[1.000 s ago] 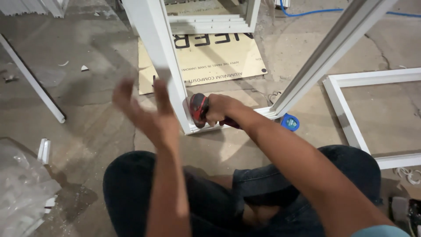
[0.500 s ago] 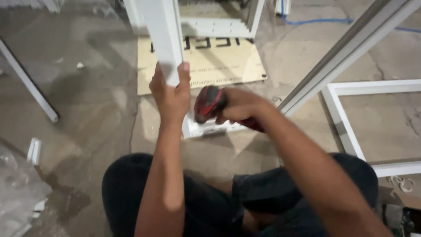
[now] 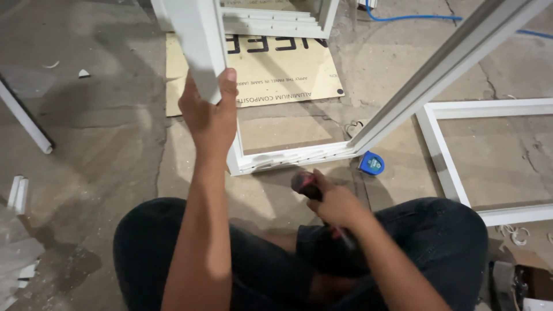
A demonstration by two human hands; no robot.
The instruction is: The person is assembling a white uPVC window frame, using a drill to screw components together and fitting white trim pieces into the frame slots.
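My left hand [image 3: 210, 112] grips the upright white bar of a white window frame [image 3: 294, 155] that stands on the concrete floor in front of my knees. My right hand [image 3: 334, 201] holds a red and black screwdriver [image 3: 305, 184] low, just below the frame's bottom rail and apart from it. The tool's tip is hidden by my hand. The frame's right bar [image 3: 438, 69] slants up toward the top right.
A tan cardboard sheet [image 3: 276, 69] lies under the frame. A blue tape measure [image 3: 371, 164] sits by the frame's right corner. A second white frame [image 3: 443, 155] lies flat at right. A blue cable [image 3: 415, 17] runs across the top. White offcuts [image 3: 17, 193] lie at left.
My left hand went from open in the air to gripping the upright bar. My right hand drew the screwdriver back from the frame's corner toward my lap.
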